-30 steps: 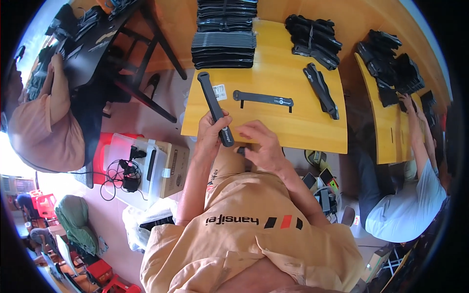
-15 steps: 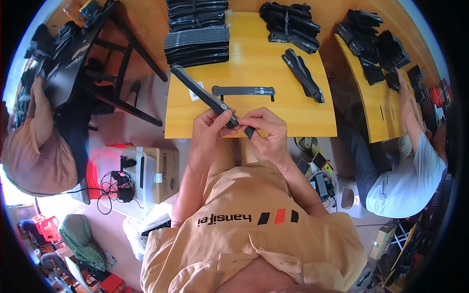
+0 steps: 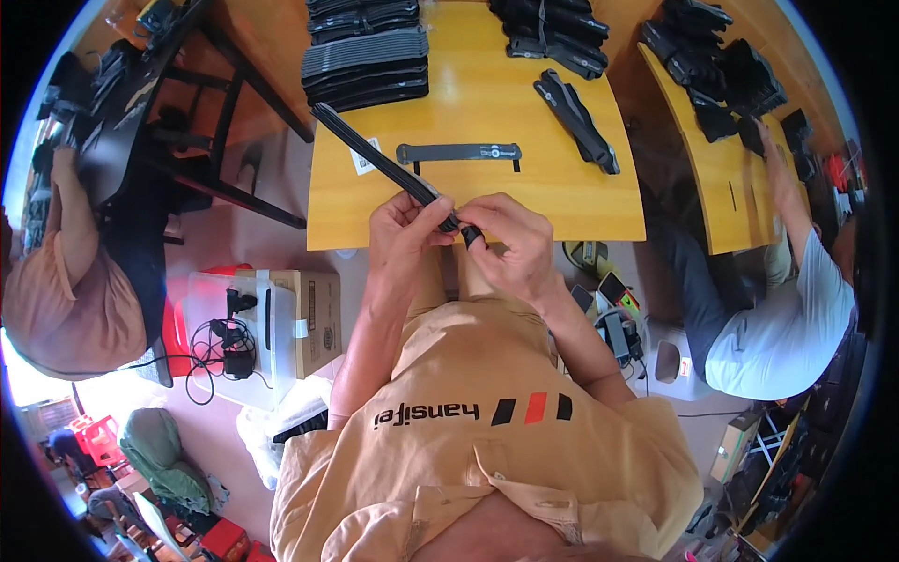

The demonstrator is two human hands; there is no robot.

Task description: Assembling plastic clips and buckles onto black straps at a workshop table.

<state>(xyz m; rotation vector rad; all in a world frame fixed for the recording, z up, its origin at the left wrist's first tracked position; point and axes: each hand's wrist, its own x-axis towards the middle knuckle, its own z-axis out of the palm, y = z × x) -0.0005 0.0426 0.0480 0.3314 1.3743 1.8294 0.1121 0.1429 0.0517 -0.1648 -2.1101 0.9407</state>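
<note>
A long black-and-grey strap bundle [image 3: 373,155], its layers showing as ribs, slants from the table's front edge up to the left. Its lower end is gripped between the thumb and fingers of my left hand [image 3: 405,228]. My right hand [image 3: 517,245] is closed beside it, pinching a short black strap end [image 3: 471,235] that sticks out of the bundle's lower end. The fingertips of both hands nearly meet there. Beyond them a single flat dark strap [image 3: 459,153] with a pale print lies crosswise on the yellow table [image 3: 487,201].
At the table's back left rises a stack of folded straps [image 3: 365,70]; tied bundles [image 3: 552,42] lie back right. A loose strap bundle [image 3: 579,126] rests near the right edge. A white label [image 3: 365,161] lies at left. Co-workers sit both sides. A clear bin [image 3: 234,328] stands at lower left.
The strap bundle has turned in my left hand, so its ribbed layered edge shows instead of the flat printed face. The whole table appears slightly higher in the picture.
</note>
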